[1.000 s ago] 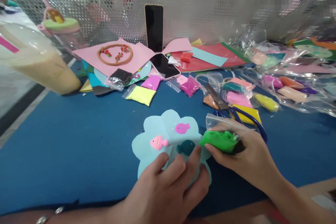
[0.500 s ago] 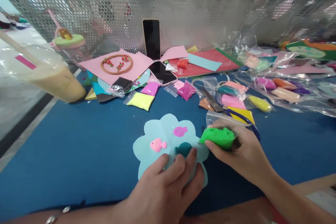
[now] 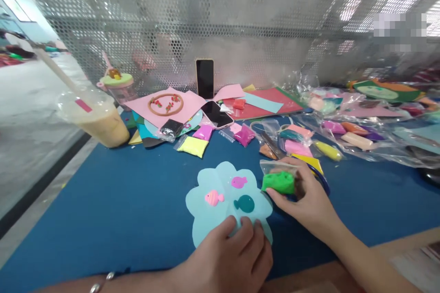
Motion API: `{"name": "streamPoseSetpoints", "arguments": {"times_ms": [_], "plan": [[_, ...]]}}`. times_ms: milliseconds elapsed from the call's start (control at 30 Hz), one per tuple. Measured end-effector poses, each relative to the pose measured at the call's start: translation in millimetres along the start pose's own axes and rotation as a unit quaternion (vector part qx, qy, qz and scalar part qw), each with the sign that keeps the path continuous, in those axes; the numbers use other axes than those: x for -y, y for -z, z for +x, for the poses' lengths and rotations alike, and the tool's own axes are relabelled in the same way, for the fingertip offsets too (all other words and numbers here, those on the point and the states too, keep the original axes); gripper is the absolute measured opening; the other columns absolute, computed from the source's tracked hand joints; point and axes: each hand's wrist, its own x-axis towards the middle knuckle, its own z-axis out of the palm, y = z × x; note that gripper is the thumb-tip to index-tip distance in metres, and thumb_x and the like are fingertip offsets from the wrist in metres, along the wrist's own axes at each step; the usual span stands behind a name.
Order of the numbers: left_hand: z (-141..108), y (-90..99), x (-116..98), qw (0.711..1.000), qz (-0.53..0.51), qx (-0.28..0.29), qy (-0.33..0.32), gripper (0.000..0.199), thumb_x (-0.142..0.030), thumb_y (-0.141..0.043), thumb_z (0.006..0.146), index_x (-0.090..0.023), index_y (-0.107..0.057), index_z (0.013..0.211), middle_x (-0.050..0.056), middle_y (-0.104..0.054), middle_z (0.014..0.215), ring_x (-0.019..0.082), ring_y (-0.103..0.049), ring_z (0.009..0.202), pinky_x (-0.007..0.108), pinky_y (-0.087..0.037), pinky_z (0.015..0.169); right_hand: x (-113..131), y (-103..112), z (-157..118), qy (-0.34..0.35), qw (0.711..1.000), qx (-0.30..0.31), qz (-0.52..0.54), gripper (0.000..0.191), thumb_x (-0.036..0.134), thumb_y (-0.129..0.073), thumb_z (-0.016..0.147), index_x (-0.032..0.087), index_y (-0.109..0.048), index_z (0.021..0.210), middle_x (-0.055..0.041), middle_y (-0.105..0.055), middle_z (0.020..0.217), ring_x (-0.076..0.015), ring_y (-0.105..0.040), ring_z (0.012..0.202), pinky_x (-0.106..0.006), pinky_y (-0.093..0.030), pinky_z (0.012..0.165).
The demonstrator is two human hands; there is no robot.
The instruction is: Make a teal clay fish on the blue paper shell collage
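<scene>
A scalloped light-blue paper [image 3: 202, 219] lies on the blue table, bearing three flat clay fish: a striped pink fish [image 3: 213, 198], a purple fish [image 3: 238, 182] and a dark teal fish [image 3: 244, 203]. Over the paper's lower part rests my left hand [image 3: 237, 249], open, its fingers apart and loosely bent just below the teal fish. My right hand [image 3: 305, 197] grips a clear zip bag of green clay [image 3: 280, 183] just right of the paper, thumb in front. The fingers behind the bag are partly hidden. Scissors [image 3: 271, 144] lie just beyond that hand, their blue handle partly behind it.
An iced-drink cup [image 3: 106, 123] stands at the left table edge. Toward the perforated metal panel [image 3: 154, 32] are two phones, one upright [image 3: 205, 78], pink paper [image 3: 137, 105] with a brown clay ring, and a yellow clay packet [image 3: 193, 146]. Several clay packets [image 3: 357, 141] lie right.
My left hand has drawn back from the teal fish, which now shows fully. The right hand still holds the green clay bag. The whole view has shifted, with more of the panel visible.
</scene>
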Motion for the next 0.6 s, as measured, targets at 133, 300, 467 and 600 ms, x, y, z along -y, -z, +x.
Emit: {"name": "streamPoseSetpoints", "arguments": {"times_ms": [133,300,467,600], "plan": [[-2,-6.6,1,0.999,0.03,-0.018,-0.01,0.023,-0.022,-0.046,0.093,-0.017,-0.061,0.11,0.005,-0.064,0.112,0.018,-0.055,0.094,0.031,-0.039,0.074,5,4,9,0.016,0.999,0.046,-0.01,0.039,0.029,-0.061,0.078,0.024,-0.048,0.115,-0.0018,-0.065,0.082,-0.0186,-0.067,0.07,-0.026,-0.055,0.057],[-4,-7.6,4,0.997,0.055,-0.023,-0.041,0.025,-0.024,-0.043,0.095,-0.019,-0.059,0.114,0.003,-0.062,0.116,0.015,-0.055,0.092,0.029,-0.04,0.074,3,8,37,0.016,0.999,0.038,0.012,0.042,0.035,-0.064,0.077,0.023,-0.05,0.114,-0.0052,-0.067,0.093,-0.0205,-0.068,0.082,-0.032,-0.056,0.069],[7,6.3,21,0.995,-0.073,-0.055,0.04,0.023,-0.039,-0.054,0.088,-0.019,-0.061,0.08,-0.001,-0.063,0.076,0.015,-0.056,0.071,0.029,-0.042,0.062,12,3,57,-0.033,0.992,0.07,0.1,0.041,0.041,-0.067,0.075,0.021,-0.055,0.109,0.0002,-0.061,0.077,-0.0156,-0.062,0.067,-0.029,-0.054,0.061],[20,24.5,60,0.912,-0.272,-0.064,0.302,0.006,-0.024,-0.062,0.083,-0.019,-0.061,0.082,-0.001,-0.065,0.08,0.013,-0.058,0.074,0.026,-0.046,0.066,27,-6,57,-0.05,0.978,0.059,0.195,0.037,0.039,-0.072,0.07,0.021,-0.056,0.099,0.0011,-0.061,0.078,-0.015,-0.063,0.07,-0.028,-0.055,0.067]]}}
